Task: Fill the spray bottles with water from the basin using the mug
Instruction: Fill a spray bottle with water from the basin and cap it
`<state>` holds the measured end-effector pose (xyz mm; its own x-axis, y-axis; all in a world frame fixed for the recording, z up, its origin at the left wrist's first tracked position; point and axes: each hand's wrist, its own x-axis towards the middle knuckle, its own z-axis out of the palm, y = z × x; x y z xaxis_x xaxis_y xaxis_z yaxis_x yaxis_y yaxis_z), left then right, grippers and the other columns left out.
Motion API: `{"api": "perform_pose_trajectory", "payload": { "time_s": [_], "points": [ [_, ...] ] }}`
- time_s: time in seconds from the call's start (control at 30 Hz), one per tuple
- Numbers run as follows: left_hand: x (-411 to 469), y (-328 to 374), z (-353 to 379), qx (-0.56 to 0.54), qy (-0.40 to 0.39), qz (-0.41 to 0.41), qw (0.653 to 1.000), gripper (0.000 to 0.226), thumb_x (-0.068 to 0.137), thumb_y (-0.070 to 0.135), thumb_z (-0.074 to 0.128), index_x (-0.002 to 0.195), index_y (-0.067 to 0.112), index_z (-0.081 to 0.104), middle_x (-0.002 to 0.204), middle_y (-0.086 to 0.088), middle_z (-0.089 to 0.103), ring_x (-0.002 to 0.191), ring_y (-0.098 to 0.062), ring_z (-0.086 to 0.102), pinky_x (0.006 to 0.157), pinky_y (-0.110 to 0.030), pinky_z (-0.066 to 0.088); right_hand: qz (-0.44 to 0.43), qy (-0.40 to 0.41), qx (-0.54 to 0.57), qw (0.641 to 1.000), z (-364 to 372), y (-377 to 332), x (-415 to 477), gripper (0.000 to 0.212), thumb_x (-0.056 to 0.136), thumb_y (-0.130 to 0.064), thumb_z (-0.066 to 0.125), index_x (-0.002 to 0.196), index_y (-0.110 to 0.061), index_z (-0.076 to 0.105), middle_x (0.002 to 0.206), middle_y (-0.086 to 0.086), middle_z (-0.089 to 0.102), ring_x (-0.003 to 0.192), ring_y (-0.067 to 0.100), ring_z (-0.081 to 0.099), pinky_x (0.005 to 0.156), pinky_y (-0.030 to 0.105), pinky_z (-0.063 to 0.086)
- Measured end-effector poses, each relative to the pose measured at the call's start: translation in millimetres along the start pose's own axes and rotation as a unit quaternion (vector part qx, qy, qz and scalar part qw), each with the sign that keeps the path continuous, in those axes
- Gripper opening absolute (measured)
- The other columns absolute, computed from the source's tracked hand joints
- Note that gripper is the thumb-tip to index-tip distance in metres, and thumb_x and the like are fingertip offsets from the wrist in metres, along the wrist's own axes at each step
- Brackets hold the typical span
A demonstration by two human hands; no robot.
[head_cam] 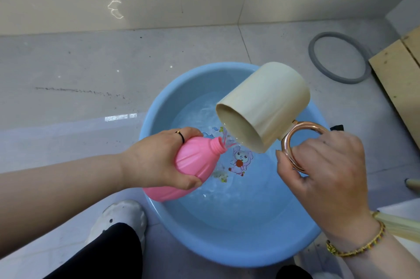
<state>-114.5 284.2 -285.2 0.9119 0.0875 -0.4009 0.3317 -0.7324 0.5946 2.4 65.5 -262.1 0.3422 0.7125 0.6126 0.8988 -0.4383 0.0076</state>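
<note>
My left hand point(159, 160) grips a pink spray bottle point(193, 165) without its spray head, tilted with its open neck pointing up and right over the blue basin point(159, 124). My right hand point(325, 169) holds a cream mug point(263, 106) by its copper handle point(300, 140). The mug is tipped steeply, mouth down toward the bottle's neck, and a thin stream of water runs from its lip onto the neck and splashes. The basin holds water, with a cartoon print showing on its bottom.
The basin stands on a pale tiled floor by a wall. A grey ring point(338, 58) lies at the back right, next to a wooden board point(400, 78). My white shoe point(120, 217) and dark trouser leg are at the basin's near left.
</note>
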Motion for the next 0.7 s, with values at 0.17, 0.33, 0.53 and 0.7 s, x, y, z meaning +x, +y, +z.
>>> {"api": "perform_pose_trajectory", "payload": {
  "time_s": [0.17, 0.33, 0.53, 0.7],
  "points": [
    [-0.1, -0.2, 0.1, 0.004, 0.003, 0.007, 1.000, 0.089, 0.035, 0.069, 0.044, 0.118, 0.039, 0.039, 0.097, 0.022, 0.049, 0.085, 0.001, 0.047, 0.067, -0.006, 0.037, -0.010, 0.010, -0.022, 1.000, -0.2, -0.6, 0.2, 0.045, 0.089, -0.020, 0.050, 0.046, -0.008, 0.043, 0.044, 0.006, 0.043, 0.056, 0.024, 0.036, 0.060, 0.030, 0.022],
    [-0.4, 0.2, 0.2, -0.001, 0.006, 0.007, 1.000, 0.088, 0.035, 0.068, 0.045, 0.118, 0.039, 0.039, 0.090, 0.024, 0.049, 0.084, 0.001, 0.049, 0.067, -0.005, 0.038, -0.034, 0.008, -0.036, 0.999, -0.7, -0.8, 0.5, 0.043, 0.088, -0.019, 0.052, 0.047, -0.007, 0.049, 0.046, 0.006, 0.051, 0.047, 0.029, 0.050, 0.061, 0.033, 0.027],
    [-0.9, 0.0, 0.1, -0.005, 0.007, 0.012, 1.000, 0.087, 0.035, 0.069, 0.045, 0.117, 0.039, 0.039, 0.094, 0.023, 0.049, 0.085, 0.000, 0.049, 0.066, -0.004, 0.037, -0.033, 0.010, -0.043, 0.998, 1.2, -0.8, -1.0, 0.041, 0.088, -0.020, 0.052, 0.049, -0.007, 0.052, 0.048, 0.006, 0.054, 0.056, 0.027, 0.048, 0.063, 0.034, 0.029],
    [-0.7, 0.7, -0.3, -0.009, 0.007, 0.012, 1.000, 0.082, 0.035, 0.068, 0.046, 0.112, 0.041, 0.038, 0.086, 0.029, 0.046, 0.081, 0.001, 0.049, 0.065, -0.003, 0.038, -0.018, 0.003, -0.033, 0.999, 5.3, 1.4, -4.0, 0.042, 0.089, -0.021, 0.050, 0.048, -0.008, 0.050, 0.048, 0.005, 0.054, 0.059, 0.025, 0.045, 0.063, 0.033, 0.029]
  ]
}}
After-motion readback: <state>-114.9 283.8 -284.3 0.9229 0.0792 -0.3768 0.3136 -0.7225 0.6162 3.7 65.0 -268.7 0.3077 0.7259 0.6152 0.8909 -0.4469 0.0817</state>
